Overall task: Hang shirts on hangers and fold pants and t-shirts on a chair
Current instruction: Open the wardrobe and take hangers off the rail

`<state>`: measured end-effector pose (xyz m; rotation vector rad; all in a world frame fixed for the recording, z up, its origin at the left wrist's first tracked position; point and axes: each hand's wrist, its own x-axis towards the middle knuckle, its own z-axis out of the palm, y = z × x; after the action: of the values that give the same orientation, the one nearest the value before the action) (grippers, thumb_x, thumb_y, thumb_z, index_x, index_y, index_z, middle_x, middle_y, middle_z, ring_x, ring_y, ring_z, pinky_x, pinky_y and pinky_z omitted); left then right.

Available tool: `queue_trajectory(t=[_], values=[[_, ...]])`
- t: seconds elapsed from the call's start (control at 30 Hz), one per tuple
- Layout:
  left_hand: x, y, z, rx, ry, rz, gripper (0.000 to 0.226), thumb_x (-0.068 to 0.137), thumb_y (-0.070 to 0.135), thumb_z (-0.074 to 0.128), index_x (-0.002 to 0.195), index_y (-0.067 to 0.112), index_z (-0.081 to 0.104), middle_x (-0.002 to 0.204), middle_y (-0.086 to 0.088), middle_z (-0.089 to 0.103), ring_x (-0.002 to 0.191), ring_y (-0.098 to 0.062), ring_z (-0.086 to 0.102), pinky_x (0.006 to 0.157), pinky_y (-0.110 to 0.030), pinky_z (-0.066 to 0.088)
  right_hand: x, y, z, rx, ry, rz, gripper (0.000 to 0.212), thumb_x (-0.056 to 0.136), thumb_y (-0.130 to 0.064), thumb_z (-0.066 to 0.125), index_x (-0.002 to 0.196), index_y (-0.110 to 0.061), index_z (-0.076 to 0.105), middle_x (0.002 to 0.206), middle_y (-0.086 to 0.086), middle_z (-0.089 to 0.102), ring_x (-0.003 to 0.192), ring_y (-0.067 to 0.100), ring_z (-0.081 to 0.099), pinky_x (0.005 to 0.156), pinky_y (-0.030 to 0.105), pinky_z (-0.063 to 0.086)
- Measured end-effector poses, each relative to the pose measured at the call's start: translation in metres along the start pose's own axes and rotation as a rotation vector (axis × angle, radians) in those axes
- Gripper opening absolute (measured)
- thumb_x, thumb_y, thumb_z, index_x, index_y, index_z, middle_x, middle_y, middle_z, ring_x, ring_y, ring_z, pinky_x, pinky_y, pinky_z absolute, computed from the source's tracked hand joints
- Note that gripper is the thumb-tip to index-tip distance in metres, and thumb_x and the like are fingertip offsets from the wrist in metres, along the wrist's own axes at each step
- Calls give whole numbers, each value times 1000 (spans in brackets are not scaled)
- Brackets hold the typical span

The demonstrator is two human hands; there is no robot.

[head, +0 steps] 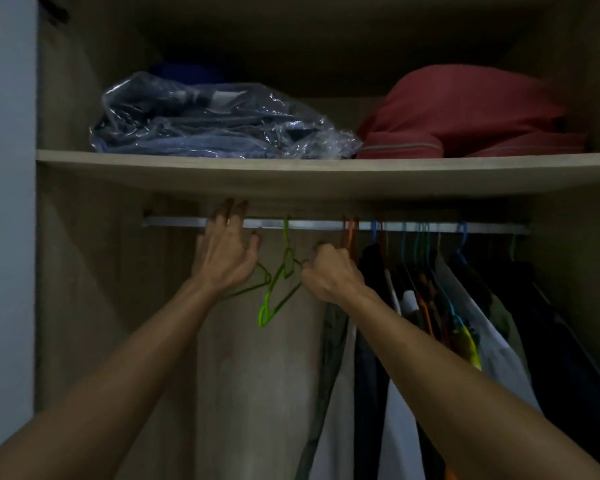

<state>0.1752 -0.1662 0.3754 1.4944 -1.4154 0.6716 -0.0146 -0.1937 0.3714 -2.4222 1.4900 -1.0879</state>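
Note:
Inside a dim wardrobe, a bright green empty hanger hangs tilted from the metal rail. My right hand is closed, pinching that hanger's right arm, close to the hanging clothes. My left hand reaches up to the rail left of the hanger's hook, fingers spread, fingertips at the rail. A second, darker green hanger pokes out from behind my left palm; whether that hand touches it is hidden. Shirts and other garments hang on coloured hangers along the right half of the rail.
A wooden shelf runs just above the rail. It carries folded dark clothes in a clear plastic bag and a red zipped bag. The left stretch of the rail holds no garments. The wardrobe's left wall is close.

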Motion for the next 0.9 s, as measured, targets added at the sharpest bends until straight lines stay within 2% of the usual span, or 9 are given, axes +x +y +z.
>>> queue_trajectory(t=[0.1, 0.17, 0.3, 0.47, 0.53, 0.6, 0.73, 0.8, 0.9], values=[[32, -31, 13, 12, -23, -32, 60, 99, 38, 52, 152, 16, 34, 161, -14, 25, 146, -35, 23, 116, -51, 28, 26, -4, 18, 22, -41, 3, 27, 93, -33, 53, 108, -11, 55, 122, 14, 61, 106, 34, 62, 74, 31, 44], [48, -49, 25, 48, -77, -65, 61, 101, 42, 47, 155, 19, 29, 164, -11, 18, 149, -33, 16, 119, -50, 20, 42, -8, 29, 45, -61, 19, 35, 92, -36, 53, 116, -10, 56, 128, 16, 59, 112, 34, 60, 77, 29, 42], [83, -76, 54, 124, -227, -109, 65, 100, 52, 41, 157, 29, 19, 166, -3, 9, 152, -28, 5, 118, -61, 12, 74, -16, 48, 114, -44, 84, 57, 95, -43, 53, 138, -8, 46, 140, 14, 50, 126, 33, 52, 87, 30, 45], [113, -90, 88, 79, -231, -115, 76, 92, 71, 39, 155, 30, 27, 164, -2, 21, 152, -27, 12, 117, -63, 9, 106, -22, 67, 131, -27, 145, 66, 93, -55, 52, 140, -9, 45, 141, 14, 50, 127, 33, 52, 100, 36, 48], [123, -96, 100, 79, -259, -155, 78, 88, 77, 36, 151, 31, 36, 162, 1, 26, 151, -26, 13, 116, -66, 4, 112, -22, 72, 115, -19, 161, 64, 93, -54, 52, 138, -10, 46, 138, 12, 51, 124, 32, 54, 98, 37, 50], [131, -99, 107, 78, -297, -188, 77, 86, 80, 31, 147, 35, 42, 162, 8, 25, 152, -25, 8, 115, -68, -4, 117, -23, 77, 118, -18, 168, 59, 93, -52, 53, 133, -9, 50, 129, 11, 57, 111, 31, 63, 90, 39, 56], [136, -96, 109, 63, -304, -218, 76, 89, 77, 34, 151, 34, 38, 163, 7, 21, 153, -25, 1, 114, -66, -10, 121, -27, 84, 224, -77, 202, 33, 92, -39, 61, 109, -12, 51, 94, 3, 58, 72, 25, 72, 58, 34, 63], [134, -96, 110, 69, -287, -209, 75, 90, 75, 34, 151, 33, 37, 163, 4, 22, 153, -26, 1, 115, -65, -10, 121, -29, 87, 251, -102, 202, 24, 92, -27, 62, 104, -10, 50, 100, 8, 61, 72, 26, 73, 58, 36, 63], [133, -100, 116, 57, -253, -203, 72, 89, 76, 35, 148, 34, 39, 161, 1, 26, 152, -26, 2, 114, -67, -11, 121, -30, 93, 197, -81, 150, 21, 92, -21, 61, 105, -11, 48, 115, 15, 59, 89, 32, 71, 73, 44, 63]])
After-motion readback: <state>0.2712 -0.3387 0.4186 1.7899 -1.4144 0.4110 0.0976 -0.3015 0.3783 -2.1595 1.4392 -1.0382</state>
